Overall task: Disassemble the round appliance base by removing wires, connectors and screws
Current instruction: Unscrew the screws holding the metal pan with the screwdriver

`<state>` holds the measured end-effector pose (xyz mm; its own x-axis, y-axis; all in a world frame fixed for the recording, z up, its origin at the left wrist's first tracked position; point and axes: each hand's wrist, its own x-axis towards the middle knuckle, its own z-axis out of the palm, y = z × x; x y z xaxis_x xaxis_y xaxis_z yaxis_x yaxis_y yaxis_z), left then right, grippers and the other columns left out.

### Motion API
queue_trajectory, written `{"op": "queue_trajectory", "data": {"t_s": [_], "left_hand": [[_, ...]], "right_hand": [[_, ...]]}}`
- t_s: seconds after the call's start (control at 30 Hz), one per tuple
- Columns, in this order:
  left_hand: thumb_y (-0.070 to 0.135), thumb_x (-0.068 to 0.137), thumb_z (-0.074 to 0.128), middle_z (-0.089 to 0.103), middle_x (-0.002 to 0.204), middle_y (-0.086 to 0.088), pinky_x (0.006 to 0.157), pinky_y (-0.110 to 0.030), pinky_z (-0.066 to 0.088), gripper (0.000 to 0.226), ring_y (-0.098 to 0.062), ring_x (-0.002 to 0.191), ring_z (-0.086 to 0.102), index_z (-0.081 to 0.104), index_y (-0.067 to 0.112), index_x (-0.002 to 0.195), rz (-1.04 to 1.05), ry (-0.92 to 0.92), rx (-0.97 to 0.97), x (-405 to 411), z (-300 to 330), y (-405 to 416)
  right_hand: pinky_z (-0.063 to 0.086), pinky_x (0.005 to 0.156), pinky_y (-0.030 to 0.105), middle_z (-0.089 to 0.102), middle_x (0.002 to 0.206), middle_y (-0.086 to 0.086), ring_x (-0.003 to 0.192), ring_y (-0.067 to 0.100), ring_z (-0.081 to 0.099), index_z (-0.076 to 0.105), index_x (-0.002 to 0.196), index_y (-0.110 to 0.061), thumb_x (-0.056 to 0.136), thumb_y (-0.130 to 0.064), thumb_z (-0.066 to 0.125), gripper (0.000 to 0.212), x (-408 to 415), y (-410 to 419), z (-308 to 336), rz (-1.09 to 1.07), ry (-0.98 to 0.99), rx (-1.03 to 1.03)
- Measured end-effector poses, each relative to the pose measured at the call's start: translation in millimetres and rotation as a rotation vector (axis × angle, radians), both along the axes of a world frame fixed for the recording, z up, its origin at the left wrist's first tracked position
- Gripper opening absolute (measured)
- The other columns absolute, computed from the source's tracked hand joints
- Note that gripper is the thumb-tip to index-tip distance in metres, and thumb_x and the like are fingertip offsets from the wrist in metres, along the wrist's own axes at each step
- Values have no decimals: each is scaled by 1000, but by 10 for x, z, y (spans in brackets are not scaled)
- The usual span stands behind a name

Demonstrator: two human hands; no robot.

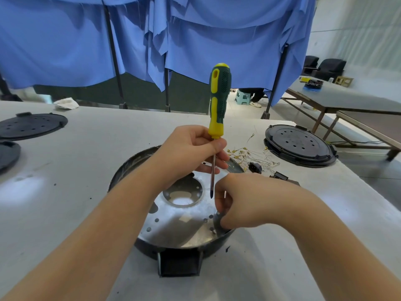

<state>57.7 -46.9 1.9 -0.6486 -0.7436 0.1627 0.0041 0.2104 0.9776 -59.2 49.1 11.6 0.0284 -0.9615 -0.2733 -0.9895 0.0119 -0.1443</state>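
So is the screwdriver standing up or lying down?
Standing up. The left hand holds the screwdriver by its shaft, its green and yellow handle on top and its tip pointing down over the round appliance base.

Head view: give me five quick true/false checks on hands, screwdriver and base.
1. The left hand holds the screwdriver by its shaft. True.
2. The screwdriver tip is seated in a screw. False: it hangs above the round base.
3. The right hand works at the base's right rim. True.
4. Loose wires lie inside the base. False: on the table, beyond it.
5. The handle is red. False: green and yellow.
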Motion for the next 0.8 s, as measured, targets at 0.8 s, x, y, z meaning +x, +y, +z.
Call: {"op": "queue_trajectory", "data": {"t_s": [0.8], "left_hand": [[18,92,62,76,76,-2,56,-21,56,11,-17,70,74,65,9,97,2,-19,1,0,3,-18]], "right_hand": [[31,44,19,53,73,-8,56,8,46,51,80,-25,81,-37,66,19,26,6,25,10,31,41]]}}
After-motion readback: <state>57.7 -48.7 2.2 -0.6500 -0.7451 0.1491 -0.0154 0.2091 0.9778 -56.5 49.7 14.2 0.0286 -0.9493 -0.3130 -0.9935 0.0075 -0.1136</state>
